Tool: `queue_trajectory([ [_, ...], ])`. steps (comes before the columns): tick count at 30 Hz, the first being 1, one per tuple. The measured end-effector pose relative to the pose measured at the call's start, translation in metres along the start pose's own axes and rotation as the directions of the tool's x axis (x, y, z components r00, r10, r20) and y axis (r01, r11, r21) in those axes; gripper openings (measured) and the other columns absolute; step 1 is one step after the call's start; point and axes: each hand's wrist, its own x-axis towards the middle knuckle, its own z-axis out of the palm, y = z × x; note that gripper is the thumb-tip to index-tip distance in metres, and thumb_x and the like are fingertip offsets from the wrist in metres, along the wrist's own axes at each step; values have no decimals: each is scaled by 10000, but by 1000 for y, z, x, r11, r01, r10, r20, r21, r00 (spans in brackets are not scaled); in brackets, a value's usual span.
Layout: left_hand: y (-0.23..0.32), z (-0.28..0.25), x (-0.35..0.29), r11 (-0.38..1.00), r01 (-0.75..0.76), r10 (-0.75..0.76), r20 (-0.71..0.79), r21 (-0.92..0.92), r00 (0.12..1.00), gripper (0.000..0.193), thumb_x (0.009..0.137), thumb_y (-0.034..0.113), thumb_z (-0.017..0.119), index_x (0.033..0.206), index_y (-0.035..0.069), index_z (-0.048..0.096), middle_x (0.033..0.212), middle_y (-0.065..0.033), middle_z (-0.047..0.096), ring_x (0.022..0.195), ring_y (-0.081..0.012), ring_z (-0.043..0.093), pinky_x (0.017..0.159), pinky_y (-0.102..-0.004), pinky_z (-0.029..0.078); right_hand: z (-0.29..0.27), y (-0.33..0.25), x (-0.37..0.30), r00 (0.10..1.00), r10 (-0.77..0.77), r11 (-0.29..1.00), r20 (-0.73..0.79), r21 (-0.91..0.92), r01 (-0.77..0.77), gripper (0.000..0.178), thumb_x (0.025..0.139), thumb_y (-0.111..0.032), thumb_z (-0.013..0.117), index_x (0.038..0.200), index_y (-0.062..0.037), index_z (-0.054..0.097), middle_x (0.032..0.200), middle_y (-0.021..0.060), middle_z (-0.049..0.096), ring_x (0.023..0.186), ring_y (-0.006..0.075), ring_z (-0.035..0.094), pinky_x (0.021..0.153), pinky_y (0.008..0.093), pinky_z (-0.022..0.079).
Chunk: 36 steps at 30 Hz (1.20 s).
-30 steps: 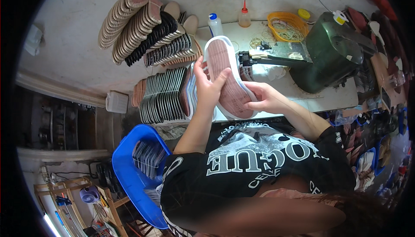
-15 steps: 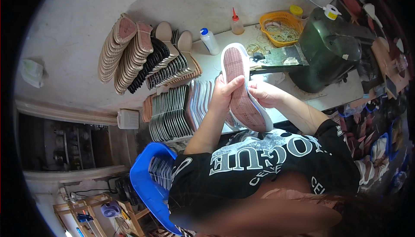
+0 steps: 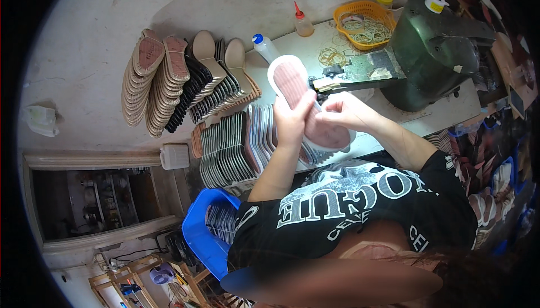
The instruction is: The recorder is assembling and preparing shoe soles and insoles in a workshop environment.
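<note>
A shoe insole, pinkish-brown with a pale rim, is held up tilted in front of my chest, over the table edge. My left hand is closed round its middle, thumb across the pink face. At the insole's right edge, my right hand has thumb and forefinger pinched together, touching it by the waist; its other fingers are curled. Behind my left forearm, rows of insoles stand on edge, grey-green and striped blue and pink ones.
Tied stacks of beige and black insoles stand at the back left. A green machine stands on the right of the white table. Behind are a yellow basket of rubber bands, a red-tipped bottle and a blue-capped bottle. A blue bin is at my left.
The insole has tilted, its upper end going left and its lower end drawing up. My right hand's fingers have shifted from gripping the edge to a pinch nearer the middle.
</note>
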Motion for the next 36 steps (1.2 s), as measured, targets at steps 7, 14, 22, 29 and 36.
queue_trajectory([
  [7,-45,-13,60,992,35,-47,91,125,995,318,793,57,694,1080,-40,596,956,-52,638,846,-137,615,772,-263,492,5,38,-19,989,127,850,81,505,-150,365,845,-169,682,1139,37,615,1044,74,658,955,122,580,881,292,448],
  [14,-86,-4,87,956,-42,36,26,290,999,358,705,251,746,933,-22,699,950,-186,617,880,-295,599,818,-398,470,1,36,-25,984,169,766,-64,636,-90,340,854,-160,679,1132,28,619,1053,75,659,946,118,604,875,277,459],
  [22,-87,-2,112,875,-10,-1,22,484,1000,369,706,288,755,889,-27,696,935,-200,623,963,-346,558,860,-427,436,-2,40,-28,973,220,685,65,700,-201,337,870,-128,645,1141,62,584,994,121,669,858,176,664,734,291,563],
  [29,-69,-8,122,676,59,-59,-25,735,998,639,745,432,738,1125,-61,592,1241,-234,525,1229,-379,408,1040,-417,318,18,26,-15,965,237,660,-111,748,-76,284,894,-151,612,1074,70,609,901,144,679,730,191,690,629,260,572],
  [36,-10,-20,142,468,-711,-108,832,525,544,507,710,447,748,1092,143,610,1276,-79,525,1299,-300,366,1119,-459,161,17,23,5,957,223,605,-188,796,15,279,912,-205,588,1026,47,624,872,123,678,690,169,679,605,255,559],
])
